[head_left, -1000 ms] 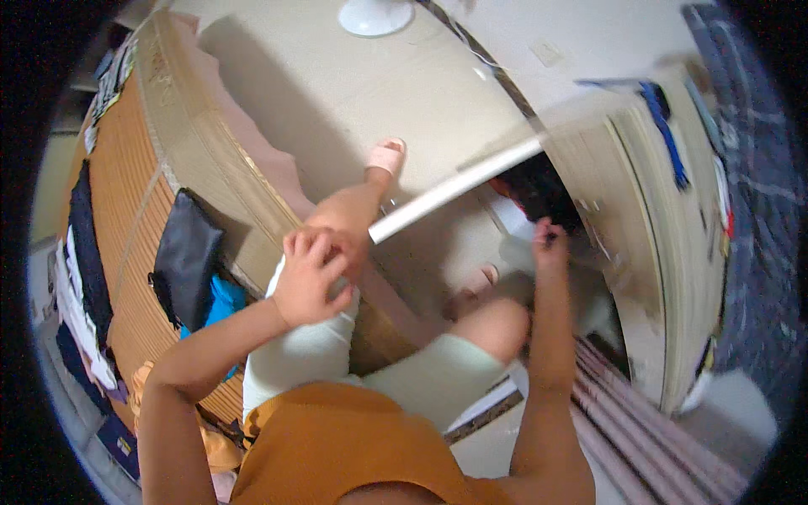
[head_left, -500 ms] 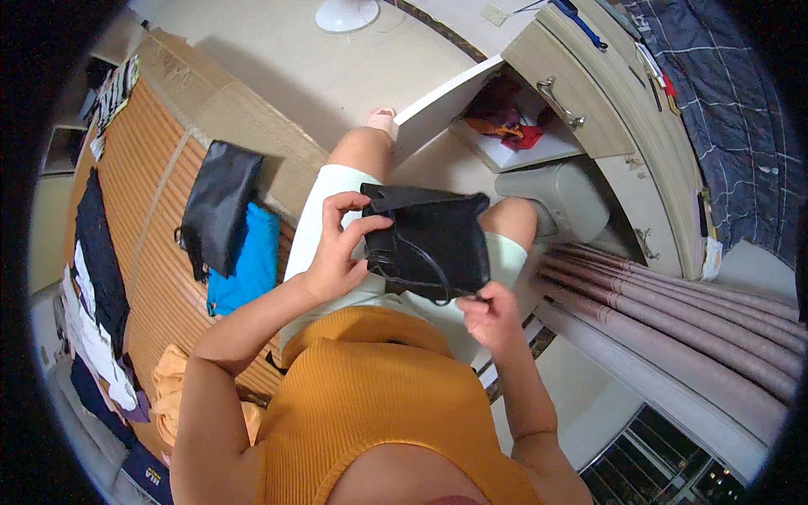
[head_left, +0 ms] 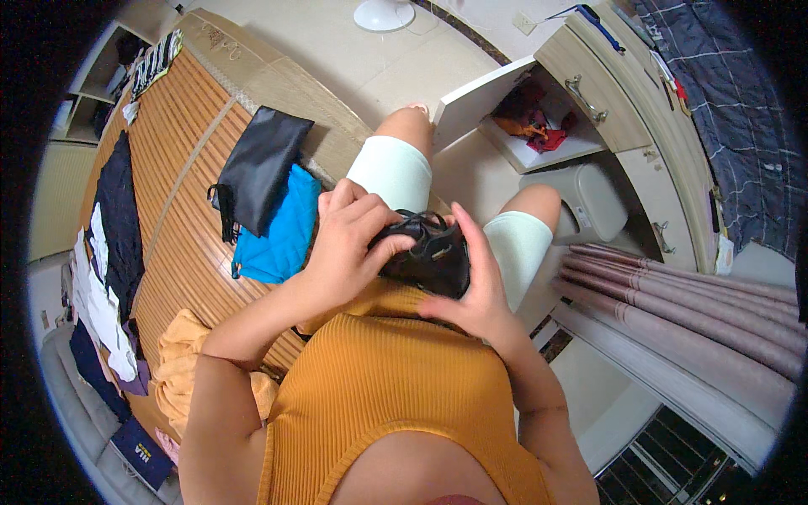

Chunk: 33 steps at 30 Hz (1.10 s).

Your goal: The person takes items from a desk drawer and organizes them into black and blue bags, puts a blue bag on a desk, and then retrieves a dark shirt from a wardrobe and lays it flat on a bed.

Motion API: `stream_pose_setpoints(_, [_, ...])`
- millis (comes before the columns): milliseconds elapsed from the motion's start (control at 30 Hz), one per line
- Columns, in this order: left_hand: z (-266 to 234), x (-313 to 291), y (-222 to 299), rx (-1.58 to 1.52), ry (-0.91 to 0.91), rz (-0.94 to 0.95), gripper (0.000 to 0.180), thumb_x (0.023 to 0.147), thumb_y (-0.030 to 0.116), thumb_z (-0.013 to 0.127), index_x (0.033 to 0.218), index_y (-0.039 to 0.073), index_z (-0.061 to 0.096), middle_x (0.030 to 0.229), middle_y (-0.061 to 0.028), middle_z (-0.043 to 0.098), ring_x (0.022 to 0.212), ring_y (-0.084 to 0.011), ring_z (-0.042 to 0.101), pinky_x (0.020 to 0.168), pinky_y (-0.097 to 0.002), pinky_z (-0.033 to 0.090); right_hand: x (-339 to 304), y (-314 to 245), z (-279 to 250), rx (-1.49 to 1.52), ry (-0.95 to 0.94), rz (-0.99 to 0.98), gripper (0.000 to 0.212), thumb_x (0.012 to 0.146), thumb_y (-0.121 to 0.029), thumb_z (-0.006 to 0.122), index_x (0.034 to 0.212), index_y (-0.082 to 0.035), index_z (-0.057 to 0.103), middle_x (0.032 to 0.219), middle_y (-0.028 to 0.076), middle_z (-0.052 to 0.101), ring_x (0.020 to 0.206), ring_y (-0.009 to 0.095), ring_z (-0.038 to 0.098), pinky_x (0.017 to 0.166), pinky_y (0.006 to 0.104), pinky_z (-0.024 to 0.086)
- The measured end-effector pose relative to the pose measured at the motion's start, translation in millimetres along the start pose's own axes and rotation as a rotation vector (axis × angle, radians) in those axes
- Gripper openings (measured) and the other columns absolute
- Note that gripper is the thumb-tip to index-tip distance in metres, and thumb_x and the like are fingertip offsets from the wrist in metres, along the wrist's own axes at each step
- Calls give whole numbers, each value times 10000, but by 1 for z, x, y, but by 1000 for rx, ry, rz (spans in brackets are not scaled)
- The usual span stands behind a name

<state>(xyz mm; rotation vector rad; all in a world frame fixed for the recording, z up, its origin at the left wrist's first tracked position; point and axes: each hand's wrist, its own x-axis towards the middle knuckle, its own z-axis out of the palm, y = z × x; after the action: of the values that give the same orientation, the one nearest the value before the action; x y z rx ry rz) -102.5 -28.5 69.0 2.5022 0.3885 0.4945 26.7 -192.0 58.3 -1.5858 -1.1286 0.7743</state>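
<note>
Brown mat [head_left: 194, 202]; pouch [head_left: 436, 259] between hands [head_left: 343, 242] [head_left: 484, 296]

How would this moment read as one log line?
left hand: gripping black bag | right hand: open, alongside it | nearby: black pouch overlapping blue cloth | cabinet door: open

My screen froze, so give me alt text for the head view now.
The left hand grips a black bag, the right hand cupped around its right side. Left of them, a black pouch overlaps a blue cloth on a brown mat; at upper right, a cabinet door stands open.
</note>
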Motion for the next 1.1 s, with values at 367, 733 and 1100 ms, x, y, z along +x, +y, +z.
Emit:
stream_pose_setpoints(367, [41,-8,-46,88,91,196,657,655,261,753,1207,61,461,1149,-147,474,1010,-332,461,881,-439,366,42,62,26,297,163,316,422,847,-136,598,1220,16,473,1079,126,602,994,185,562,877,301,424])
stream_pose_setpoints(733, [33,12,-67,92,71,264,342,707,68,637,1035,-1,569,958,-117,605,847,-266,577,722,-367,456,43,69,12,439,48,442,398,866,-136,568,1211,37,469,1101,130,583,997,164,538,897,287,402])
stream_pose_setpoints(1100, [3,21,-26,-512,10,-343,181,933,151,461,878,-1,542,600,-146,505,535,-225,515,533,-314,418,35,14,4,-653,67,-572,423,692,-113,642,1113,-126,600,1072,5,550,993,181,493,934,400,314])
